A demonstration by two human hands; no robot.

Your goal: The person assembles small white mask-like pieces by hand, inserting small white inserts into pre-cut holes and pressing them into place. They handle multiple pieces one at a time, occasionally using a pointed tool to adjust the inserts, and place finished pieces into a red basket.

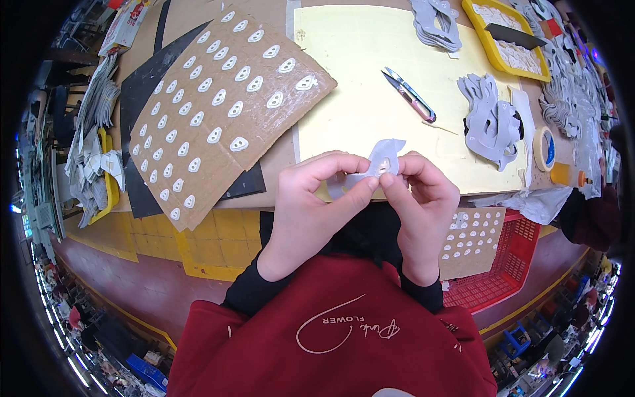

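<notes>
My left grip point(307, 202) and right grip point(424, 202) are closed on the grey piece point(380, 151). I'd press evenly beside its hole point(385, 165).

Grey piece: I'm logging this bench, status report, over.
Left hand, right hand: pinching grey piece. Piece partly covered by both hands. Snips lie on yellow sheet, apart from both hands.

Place: a factory-type workshop. Evidence: the worktable point(281, 142) carries stacks of identical grey cut pieces point(488, 126), snips point(418, 104) and a cardboard sheet point(261, 129) bearing rows of small white parts point(196, 119). A red crate point(522, 245) stands below; the floor point(152, 284) has a yellow-painted zone point(218, 231); strip lights point(77, 372) line the margin.
</notes>
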